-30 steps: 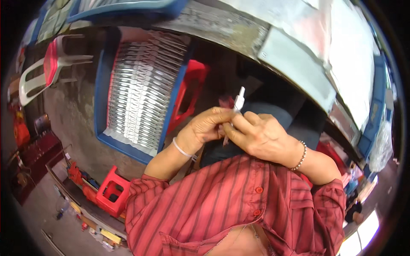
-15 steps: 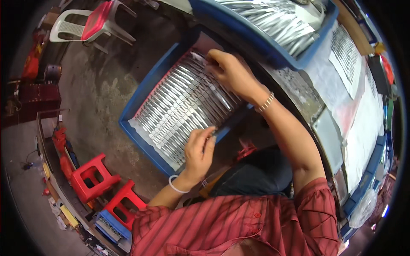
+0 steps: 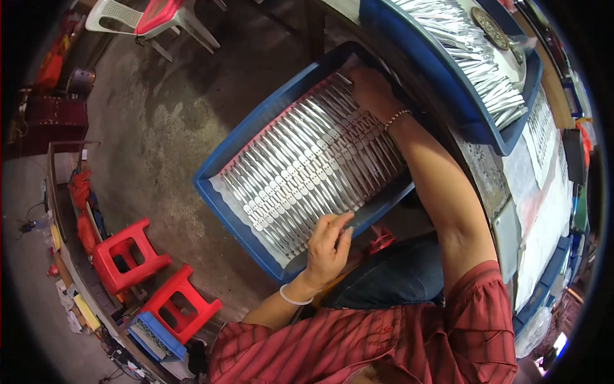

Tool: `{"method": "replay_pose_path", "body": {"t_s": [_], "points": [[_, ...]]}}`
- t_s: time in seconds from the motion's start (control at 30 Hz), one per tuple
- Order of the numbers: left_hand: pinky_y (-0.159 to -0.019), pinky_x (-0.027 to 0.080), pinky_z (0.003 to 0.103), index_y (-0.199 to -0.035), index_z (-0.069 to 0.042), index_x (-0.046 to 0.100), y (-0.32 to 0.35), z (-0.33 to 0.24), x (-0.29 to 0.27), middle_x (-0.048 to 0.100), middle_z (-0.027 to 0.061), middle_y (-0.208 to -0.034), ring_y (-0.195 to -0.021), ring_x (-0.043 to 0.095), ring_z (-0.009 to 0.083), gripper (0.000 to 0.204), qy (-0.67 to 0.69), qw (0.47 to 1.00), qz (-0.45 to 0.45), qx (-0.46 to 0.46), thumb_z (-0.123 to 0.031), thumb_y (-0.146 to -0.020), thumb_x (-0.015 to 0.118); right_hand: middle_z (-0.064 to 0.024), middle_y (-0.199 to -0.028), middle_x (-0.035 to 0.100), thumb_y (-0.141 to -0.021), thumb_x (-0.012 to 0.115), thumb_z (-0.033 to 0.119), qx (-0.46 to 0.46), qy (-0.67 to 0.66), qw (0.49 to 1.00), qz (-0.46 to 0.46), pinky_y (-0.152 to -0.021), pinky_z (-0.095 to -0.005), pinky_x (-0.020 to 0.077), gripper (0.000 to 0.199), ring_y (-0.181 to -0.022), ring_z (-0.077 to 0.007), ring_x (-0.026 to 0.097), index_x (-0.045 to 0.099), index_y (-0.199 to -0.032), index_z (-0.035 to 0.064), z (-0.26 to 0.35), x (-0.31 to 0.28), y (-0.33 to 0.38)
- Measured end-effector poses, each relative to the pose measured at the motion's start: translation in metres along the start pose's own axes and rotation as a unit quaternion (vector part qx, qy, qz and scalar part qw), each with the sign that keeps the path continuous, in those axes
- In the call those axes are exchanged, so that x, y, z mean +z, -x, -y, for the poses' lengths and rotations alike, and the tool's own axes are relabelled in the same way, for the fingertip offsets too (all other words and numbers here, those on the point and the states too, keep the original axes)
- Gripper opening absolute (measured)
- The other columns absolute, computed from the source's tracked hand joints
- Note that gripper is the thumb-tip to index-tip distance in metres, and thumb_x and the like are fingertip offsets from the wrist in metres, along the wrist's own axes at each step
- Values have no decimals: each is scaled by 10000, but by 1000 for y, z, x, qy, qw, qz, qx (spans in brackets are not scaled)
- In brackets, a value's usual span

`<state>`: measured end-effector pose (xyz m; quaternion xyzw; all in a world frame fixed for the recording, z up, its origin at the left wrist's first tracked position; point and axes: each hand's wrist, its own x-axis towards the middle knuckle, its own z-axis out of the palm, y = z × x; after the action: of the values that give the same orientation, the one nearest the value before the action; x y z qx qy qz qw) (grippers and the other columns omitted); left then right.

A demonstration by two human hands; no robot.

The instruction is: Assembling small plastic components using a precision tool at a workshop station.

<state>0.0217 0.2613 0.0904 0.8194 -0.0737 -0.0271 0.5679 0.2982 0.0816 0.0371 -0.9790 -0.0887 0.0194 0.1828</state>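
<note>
A blue plastic tray [image 3: 233, 233] holds neat rows of slim, shiny metal pieces [image 3: 297, 169] with flat rounded ends, laid side by side on pale paper. My right hand [image 3: 374, 93] reaches into the tray's far right corner, at the ends of the last pieces. Shadow hides its fingers there, so whether it grips one I cannot make out. At the tray's near rim is my left hand [image 3: 327, 253], its fingers half curled and the thumb a little apart from the forefinger. Nothing shows between them.
A second blue bin [image 3: 441, 77] at the upper right holds a loose heap of silvery pieces and a round patterned metal item [image 3: 490, 29]. White sheets [image 3: 527, 192] cover the bench at right. Red stools [image 3: 131, 256] stand lower left, a chair [image 3: 163, 16] upper left.
My right hand has moved deeper into the tray's far right corner. My left hand's thumb and forefinger have parted slightly. The whole view has shifted, with both bins now further right.
</note>
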Motion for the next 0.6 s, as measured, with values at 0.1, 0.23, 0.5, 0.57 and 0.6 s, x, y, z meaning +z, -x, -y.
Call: {"method": "replay_pose_path", "body": {"t_s": [0.1, 0.23, 0.5, 0.57, 0.6], "points": [[-681, 454, 267, -1106, -8, 627, -2, -1, -2, 533, 77, -897, -756, 546, 159, 239, 15, 1000, 3, -13, -19, -869, 602, -235, -1111, 623, -835, 512, 115, 15, 51, 997, 50, -804, -457, 535, 340, -955, -367, 648, 639, -1150, 123, -3, 0, -3], [-696, 455, 261, -1113, -5, 625, -2, 0, 0, 534, 75, -906, -768, 545, 153, 237, 30, 999, -3, -23, -27, -879, 596, -199, -1006, 629, -794, 492, -2, 6, 23, 994, -106, -811, -453, 512, 283, -920, -394, 621, 620, -1041, 53, 11, -1, 14], [-752, 447, 271, -1099, -6, 637, -21, -27, -45, 549, 67, -918, -834, 545, 162, 230, 19, 992, 87, -88, -52, -881, 578, -204, -914, 574, -814, 545, 6, -73, -126, 989, 2, -694, -446, 473, 150, -833, -411, 565, 571, -962, 14, 41, -70, 142], [-735, 451, 282, -1068, -7, 649, -53, -38, -54, 559, 92, -891, -823, 554, 181, 227, -66, 990, 122, -23, -42, -853, 584, -195, -924, 570, -802, 571, -7, -94, -153, 983, 34, -685, -437, 475, 158, -816, -405, 567, 567, -959, 5, 42, -87, 192], [-706, 450, 298, -1052, -5, 651, -73, -31, -51, 562, 99, -859, -788, 553, 184, 220, -73, 989, 122, 41, -34, -846, 579, -189, -936, 571, -795, 583, -14, -92, -177, 978, 64, -684, -430, 481, 172, -818, -399, 575, 566, -966, 0, 42, -93, 214]]}}
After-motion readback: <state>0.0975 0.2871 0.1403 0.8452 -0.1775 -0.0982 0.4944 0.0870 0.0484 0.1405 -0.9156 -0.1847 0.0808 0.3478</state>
